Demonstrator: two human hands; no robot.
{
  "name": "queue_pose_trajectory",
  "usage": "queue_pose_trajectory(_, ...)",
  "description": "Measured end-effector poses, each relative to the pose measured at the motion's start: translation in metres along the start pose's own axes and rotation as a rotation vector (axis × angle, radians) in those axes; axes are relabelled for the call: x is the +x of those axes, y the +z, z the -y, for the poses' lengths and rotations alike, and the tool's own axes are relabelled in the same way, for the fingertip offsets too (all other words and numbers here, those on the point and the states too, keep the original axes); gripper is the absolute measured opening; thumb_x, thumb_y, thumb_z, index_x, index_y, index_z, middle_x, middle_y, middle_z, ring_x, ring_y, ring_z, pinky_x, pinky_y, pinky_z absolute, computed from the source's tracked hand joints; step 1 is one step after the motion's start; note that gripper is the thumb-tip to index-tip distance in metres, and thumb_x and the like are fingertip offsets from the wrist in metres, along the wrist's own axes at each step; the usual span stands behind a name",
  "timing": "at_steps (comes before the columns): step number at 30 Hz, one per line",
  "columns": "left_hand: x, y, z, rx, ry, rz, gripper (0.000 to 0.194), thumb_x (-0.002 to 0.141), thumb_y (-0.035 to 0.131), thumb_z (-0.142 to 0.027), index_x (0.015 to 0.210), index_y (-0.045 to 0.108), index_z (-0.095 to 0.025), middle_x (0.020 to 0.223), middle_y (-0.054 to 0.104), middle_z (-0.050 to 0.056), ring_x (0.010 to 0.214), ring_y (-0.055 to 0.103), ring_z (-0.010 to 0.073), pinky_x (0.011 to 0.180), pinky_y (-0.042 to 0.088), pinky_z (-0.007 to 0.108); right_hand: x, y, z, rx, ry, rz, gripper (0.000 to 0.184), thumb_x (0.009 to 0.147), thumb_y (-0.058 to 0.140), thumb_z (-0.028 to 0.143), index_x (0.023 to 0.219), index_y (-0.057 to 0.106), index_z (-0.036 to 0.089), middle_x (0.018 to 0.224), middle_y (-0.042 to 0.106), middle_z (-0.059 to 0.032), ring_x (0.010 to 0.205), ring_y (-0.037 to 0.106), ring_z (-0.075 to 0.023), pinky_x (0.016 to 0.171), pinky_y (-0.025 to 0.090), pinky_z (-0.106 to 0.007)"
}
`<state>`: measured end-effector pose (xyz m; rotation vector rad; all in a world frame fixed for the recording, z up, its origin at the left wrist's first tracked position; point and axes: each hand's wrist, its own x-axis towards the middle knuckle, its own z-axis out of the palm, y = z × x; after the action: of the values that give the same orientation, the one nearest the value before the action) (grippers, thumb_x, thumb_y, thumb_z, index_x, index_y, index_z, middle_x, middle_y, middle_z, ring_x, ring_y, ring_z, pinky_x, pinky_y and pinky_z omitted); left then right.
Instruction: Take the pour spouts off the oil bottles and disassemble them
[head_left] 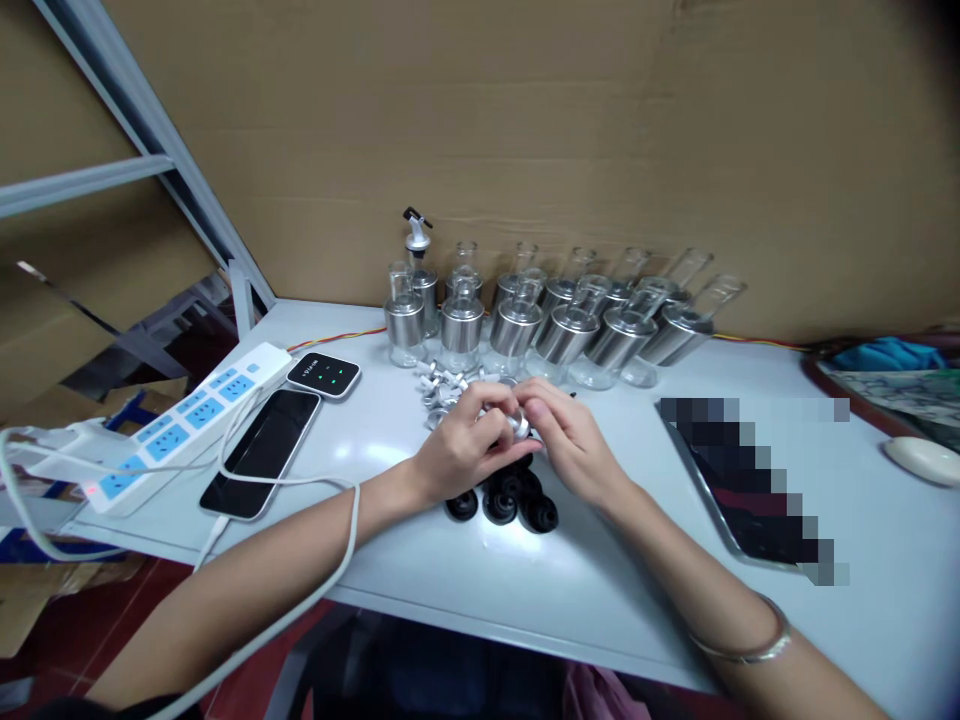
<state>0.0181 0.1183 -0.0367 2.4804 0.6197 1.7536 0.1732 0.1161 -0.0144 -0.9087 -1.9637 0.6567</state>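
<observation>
My left hand [465, 440] and my right hand [577, 440] meet over the middle of the table. Between them is a small silver pourer top [519, 424], mostly hidden by the fingers. Both hands are closed around it, the right thumb pressing near its edge. Below the hands lie several round black stoppers [501, 506]. A pile of silver pourer tops [442, 385] sits just beyond my left hand. Behind stand two rows of glass oil bottles [461, 325] with metal sleeves. One bottle at the back left carries a silver pourer [417, 237] with a black tip.
To the left, a white power strip [187, 425], a phone [262, 455] and a small black device [325, 374] lie on the table [420, 590]. A white cable [352, 530] crosses my left forearm. A partly pixelated phone [739, 490] lies right, near a white oval object [924, 460].
</observation>
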Motion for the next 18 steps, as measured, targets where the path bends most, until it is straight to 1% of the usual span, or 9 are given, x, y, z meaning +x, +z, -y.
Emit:
queue_pose_trajectory(3, -0.0016, 0.0005, 0.0003, 0.005, 0.028, 0.012, 0.022, 0.086, 0.058, -0.026, 0.074, 0.041, -0.019, 0.095, 0.044, 0.002, 0.091, 0.056, 0.0131, 0.076, 0.054, 0.029, -0.0033, 0.0045, 0.0049, 0.007, 0.001, 0.027, 0.040, 0.096, 0.029, 0.043, 0.076, 0.052, 0.017, 0.069, 0.052, -0.0018, 0.063, 0.049, -0.0126, 0.059, 0.039, -0.025)
queue_pose_trajectory(5, -0.0017, 0.0005, 0.0012, 0.005, 0.055, 0.017, 0.013, 0.087, 0.056, -0.024, 0.084, 0.044, -0.020, 0.100, 0.044, 0.003, 0.100, 0.055, 0.0151, 0.078, 0.054, 0.031, -0.0045, 0.0046, 0.0056, 0.017, 0.019, 0.023, 0.035, 0.095, 0.032, 0.042, 0.081, 0.052, 0.017, 0.070, 0.053, -0.0010, 0.062, 0.049, -0.0118, 0.058, 0.039, -0.024)
queue_pose_trajectory(6, -0.0016, 0.0006, 0.0020, 0.001, 0.058, 0.020, 0.012, 0.087, 0.056, -0.023, 0.091, 0.045, -0.020, 0.103, 0.044, 0.004, 0.104, 0.054, 0.0162, 0.080, 0.054, 0.032, -0.0049, 0.0044, 0.0055, 0.022, 0.029, 0.017, 0.032, 0.095, 0.033, 0.041, 0.084, 0.053, 0.018, 0.072, 0.055, -0.0010, 0.064, 0.051, -0.0117, 0.058, 0.040, -0.023)
queue_pose_trajectory(9, -0.0018, 0.0012, 0.0045, -0.021, 0.036, 0.054, 0.031, 0.087, 0.057, -0.021, 0.112, 0.040, -0.020, 0.115, 0.043, 0.008, 0.115, 0.050, 0.0195, 0.087, 0.052, 0.037, -0.0054, 0.0046, 0.0044, 0.023, 0.058, -0.006, 0.026, 0.095, 0.035, 0.036, 0.093, 0.054, 0.018, 0.080, 0.060, -0.0017, 0.067, 0.055, -0.0115, 0.060, 0.042, -0.022)
queue_pose_trajectory(13, -0.0026, 0.0018, 0.0057, -0.056, -0.059, 0.063, 0.050, 0.085, 0.060, -0.027, 0.126, 0.032, -0.019, 0.128, 0.041, 0.015, 0.124, 0.043, 0.0247, 0.097, 0.045, 0.047, -0.0062, 0.0049, 0.0035, 0.011, 0.040, -0.067, 0.025, 0.096, 0.033, 0.032, 0.094, 0.053, 0.018, 0.079, 0.062, -0.0016, 0.067, 0.057, -0.0114, 0.061, 0.043, -0.022)
queue_pose_trajectory(15, -0.0031, 0.0019, 0.0054, -0.073, -0.097, 0.079, 0.052, 0.087, 0.056, -0.027, 0.131, 0.029, -0.017, 0.132, 0.041, 0.017, 0.127, 0.041, 0.0258, 0.101, 0.041, 0.049, -0.0062, 0.0037, 0.0037, -0.010, 0.027, -0.081, 0.023, 0.096, 0.033, 0.030, 0.094, 0.053, 0.019, 0.078, 0.062, -0.0012, 0.068, 0.058, -0.0115, 0.062, 0.044, -0.022)
queue_pose_trajectory(18, -0.0042, 0.0016, 0.0058, -0.086, -0.096, 0.161, 0.051, 0.093, 0.044, -0.023, 0.139, 0.022, -0.017, 0.141, 0.036, 0.018, 0.134, 0.034, 0.0255, 0.105, 0.038, 0.047, -0.0054, 0.0013, 0.0026, -0.127, -0.026, -0.097, 0.018, 0.094, 0.038, 0.029, 0.096, 0.053, 0.019, 0.081, 0.062, -0.0025, 0.070, 0.058, -0.0129, 0.065, 0.045, -0.024)
